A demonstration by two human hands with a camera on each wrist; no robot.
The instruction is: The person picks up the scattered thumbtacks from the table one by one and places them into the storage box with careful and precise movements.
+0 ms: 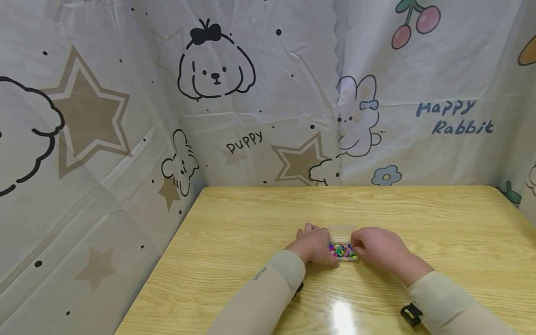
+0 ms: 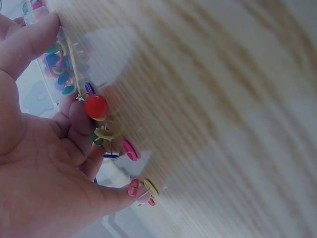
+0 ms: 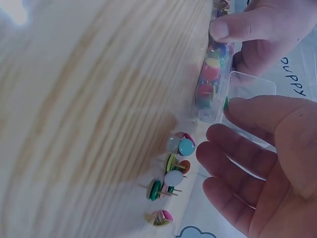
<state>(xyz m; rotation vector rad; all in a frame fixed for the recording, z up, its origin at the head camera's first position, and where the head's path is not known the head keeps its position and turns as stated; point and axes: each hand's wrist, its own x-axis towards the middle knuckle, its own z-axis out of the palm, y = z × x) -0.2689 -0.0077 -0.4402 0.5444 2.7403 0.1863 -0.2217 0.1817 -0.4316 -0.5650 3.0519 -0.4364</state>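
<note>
A small clear plastic box (image 1: 347, 259) holds many colourful thumbtacks (image 1: 342, 251), and its clear lid (image 1: 342, 232) stands open at the back. My left hand (image 1: 313, 244) grips the box at its left end; the right wrist view shows the thumb across its front wall and fingers behind. At the right end, my right hand (image 1: 378, 246) pinches a green thumbtack (image 3: 226, 103), mostly hidden by the thumb. The other fingers of that hand are loosely bent.
Loose thumbtacks (image 2: 96, 106) lie on the table beside my left hand. Another loose group, with a light blue thumbtack (image 3: 186, 147), lies near my right fingers. The wooden table (image 1: 251, 214) meets a printed cloth (image 1: 268, 111) at its back and left edges.
</note>
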